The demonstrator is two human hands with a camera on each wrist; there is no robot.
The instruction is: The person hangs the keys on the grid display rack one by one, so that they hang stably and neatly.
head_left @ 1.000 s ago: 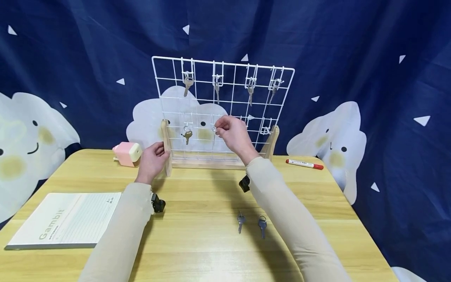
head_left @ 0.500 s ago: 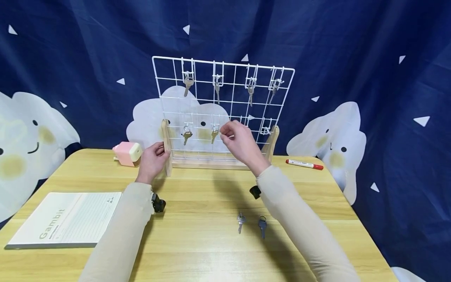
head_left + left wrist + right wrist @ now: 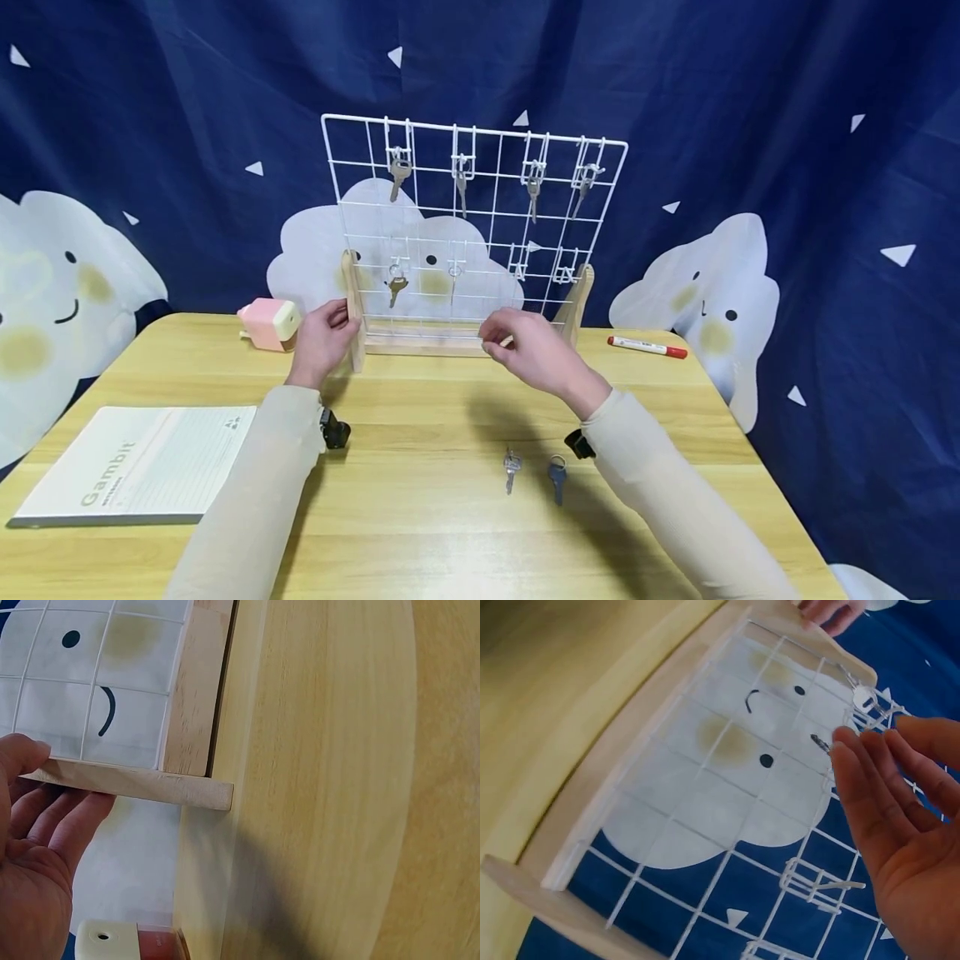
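My left hand (image 3: 321,340) grips the left wooden upright (image 3: 135,782) of a white wire grid rack (image 3: 495,137), thumb on one side and fingers on the other. Held away in front of the lower right part of the grid, my right hand (image 3: 534,354) is empty, its fingers loosely bent. Several keys hang from the top row of hooks. Below them hang a brass-toned key (image 3: 397,287) and, to its right, a second key (image 3: 453,285) turned edge-on. Two more keys lie on the table: a silver key (image 3: 512,471) and a darker ringed key (image 3: 557,480).
Two bare hooks, a left one (image 3: 517,265) and a right one (image 3: 565,272), are on the lower row's right side. A pink-and-cream block-shaped object (image 3: 270,323) stands left of the rack. A notebook (image 3: 142,462) lies front left; a red-capped marker (image 3: 647,347) lies at right.
My right hand let go of the key on the lower row, which stays hanging and has turned edge-on. The hand then moved down and right. My left hand keeps its grip.
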